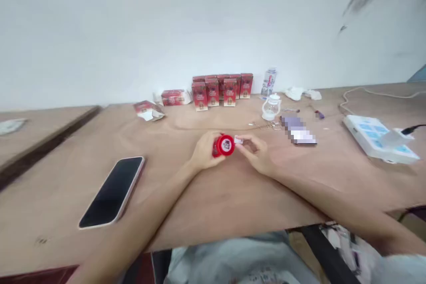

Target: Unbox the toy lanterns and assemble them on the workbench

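My left hand (203,153) is closed around a small red round object (224,145) whose white-marked face points toward me. My right hand (255,153) pinches a small white piece (238,140) right against the red object's right side. Both hands rest on the wooden table (213,204) at its middle. A clear glass lantern-shaped part (271,107) stands a little beyond my right hand.
A black phone (113,191) lies face up at the left. Several red boxes (221,88) stand at the wall, with a torn one (148,110) and a water bottle (269,82) nearby. A white and blue device (379,136) with a cable sits at the right.
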The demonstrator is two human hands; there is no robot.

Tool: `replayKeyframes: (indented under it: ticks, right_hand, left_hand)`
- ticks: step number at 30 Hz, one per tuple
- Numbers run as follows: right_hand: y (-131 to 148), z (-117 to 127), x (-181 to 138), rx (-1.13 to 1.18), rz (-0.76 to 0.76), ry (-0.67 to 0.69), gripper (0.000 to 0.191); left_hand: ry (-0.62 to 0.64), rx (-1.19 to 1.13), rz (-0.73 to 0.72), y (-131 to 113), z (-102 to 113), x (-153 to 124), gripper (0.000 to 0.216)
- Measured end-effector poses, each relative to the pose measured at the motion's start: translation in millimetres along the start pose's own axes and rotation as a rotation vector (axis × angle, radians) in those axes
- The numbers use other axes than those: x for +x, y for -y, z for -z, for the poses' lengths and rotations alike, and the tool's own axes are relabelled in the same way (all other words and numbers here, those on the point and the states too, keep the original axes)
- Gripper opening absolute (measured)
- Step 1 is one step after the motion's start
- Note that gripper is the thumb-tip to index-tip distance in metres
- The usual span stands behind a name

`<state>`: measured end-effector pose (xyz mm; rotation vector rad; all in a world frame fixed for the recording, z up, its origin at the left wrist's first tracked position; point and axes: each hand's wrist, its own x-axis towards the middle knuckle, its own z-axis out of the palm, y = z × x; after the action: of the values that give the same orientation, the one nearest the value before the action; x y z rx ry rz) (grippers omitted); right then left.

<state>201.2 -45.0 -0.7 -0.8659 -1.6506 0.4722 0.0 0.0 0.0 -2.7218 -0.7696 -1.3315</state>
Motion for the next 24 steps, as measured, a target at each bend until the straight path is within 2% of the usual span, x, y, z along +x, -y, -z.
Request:
replayKeyframes:
  ticks: [4, 8, 11, 15, 19, 21, 24]
  right_hand:
    - [-3.7, 0.0, -2.6, 0.009, 0.089, -0.003, 0.021]
    - [-2.4, 2.5, -2.7, -0.048, 0.204, -0.022, 0.014]
    - [1.9, 4.7, -2.6, -0.112, 0.236, -0.056, 0.01]
    - [5.6, 4.6, -5.9, -0.077, 0.097, -0.027, 0.01]
    - [6.6, 1.1, -8.7, 0.149, -0.119, 0.024, 0.015]
    - [8.3, -0.2, -8.0, 0.239, -0.174, 0.046, 0.017]
    - [12.6, -0.4, -5.7, 0.246, -0.208, 0.081, 0.02]
  left_hand:
    - [0.005, -0.005, 0.001, -2.5, 0.3, 0.5, 0.045]
    - [0.031, 0.006, -0.007, -3.4, 0.1, 0.4, 0.045]
    - [0.058, 0.019, -0.018, -3.4, -0.4, -0.1, 0.046]
    - [0.064, 0.002, -0.026, -4.5, -0.8, -0.3, 0.047]
    - [0.041, 0.002, -0.03, -6.2, -0.7, 0.0, 0.046]
    - [0.039, 0.0, -0.023, -5.9, -1.0, -0.2, 0.046]
    - [0.035, -0.008, -0.018, -4.5, -1.6, -0.5, 0.047]
